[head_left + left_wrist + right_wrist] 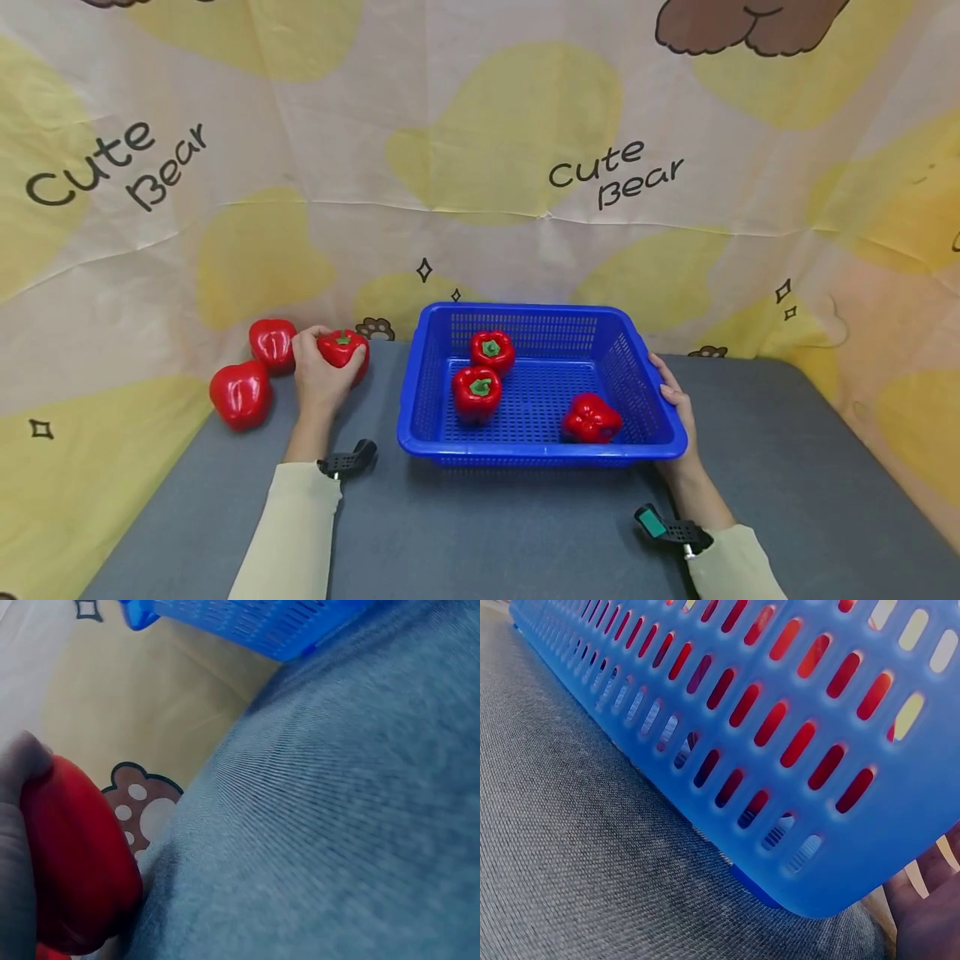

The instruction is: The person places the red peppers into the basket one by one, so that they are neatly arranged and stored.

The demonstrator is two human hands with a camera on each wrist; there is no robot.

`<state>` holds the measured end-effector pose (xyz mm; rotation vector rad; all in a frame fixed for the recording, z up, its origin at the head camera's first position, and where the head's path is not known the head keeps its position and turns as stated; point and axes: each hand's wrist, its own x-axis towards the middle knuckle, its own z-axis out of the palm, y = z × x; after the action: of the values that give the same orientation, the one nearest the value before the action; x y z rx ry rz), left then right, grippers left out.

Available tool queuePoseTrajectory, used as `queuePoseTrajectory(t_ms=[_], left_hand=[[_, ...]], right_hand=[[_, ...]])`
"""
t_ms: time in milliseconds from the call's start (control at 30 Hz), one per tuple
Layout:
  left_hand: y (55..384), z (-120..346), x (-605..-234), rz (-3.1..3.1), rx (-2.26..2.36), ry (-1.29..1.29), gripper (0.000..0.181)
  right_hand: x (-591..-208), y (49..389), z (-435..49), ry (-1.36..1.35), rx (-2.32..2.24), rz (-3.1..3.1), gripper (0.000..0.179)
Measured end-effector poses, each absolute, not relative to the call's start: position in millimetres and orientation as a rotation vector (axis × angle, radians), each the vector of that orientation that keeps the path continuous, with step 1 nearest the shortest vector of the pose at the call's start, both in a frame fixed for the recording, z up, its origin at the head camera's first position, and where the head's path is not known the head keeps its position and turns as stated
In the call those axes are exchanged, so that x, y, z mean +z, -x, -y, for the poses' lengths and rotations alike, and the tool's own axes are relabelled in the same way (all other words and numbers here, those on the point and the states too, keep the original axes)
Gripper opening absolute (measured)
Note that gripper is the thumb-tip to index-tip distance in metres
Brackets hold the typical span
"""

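In the head view my left hand (322, 383) grips a glossy red bell pepper (342, 348) at the left of the table, thumb on its right side. The left wrist view shows this bell pepper (79, 862) close up, low over the grey surface. My right hand (681, 421) rests against the right side of a blue plastic basket (525, 451), its fingers reaching up the outside to the rim; the thumb is hidden. Inside the basket are two upright red bell peppers (477, 394) at the left and another bell pepper (592, 418), lying tipped, near the front right.
Two more red bell peppers (242, 396) (273, 346) lie left of my left hand, at the table's left edge. The grey table (495, 533) runs under everything. A patterned cloth (480, 150) hangs close behind the basket.
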<state>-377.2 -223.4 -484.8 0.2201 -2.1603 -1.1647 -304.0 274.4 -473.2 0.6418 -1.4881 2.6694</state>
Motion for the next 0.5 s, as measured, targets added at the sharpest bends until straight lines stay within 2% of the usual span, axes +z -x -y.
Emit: queuePoseTrajectory(t_ms=[100,300,500], left_hand=[[376.5,222.8,-482.3,2.241,-1.02,-0.185,0.068],[373.3,227.6,-480.2,2.264,-0.881,-0.136,0.047],[367.5,234.0,-478.7,2.237,-0.834,-0.164,0.046]], right_hand=[[-473.1,303.8,-274.2,-0.63,2.66,1.504,0.05],[-473.3,304.2,-274.5,-0.64,2.703,1.444,0.049],[-472.1,303.9,-274.2,-0.635,2.696,1.452,0.049]])
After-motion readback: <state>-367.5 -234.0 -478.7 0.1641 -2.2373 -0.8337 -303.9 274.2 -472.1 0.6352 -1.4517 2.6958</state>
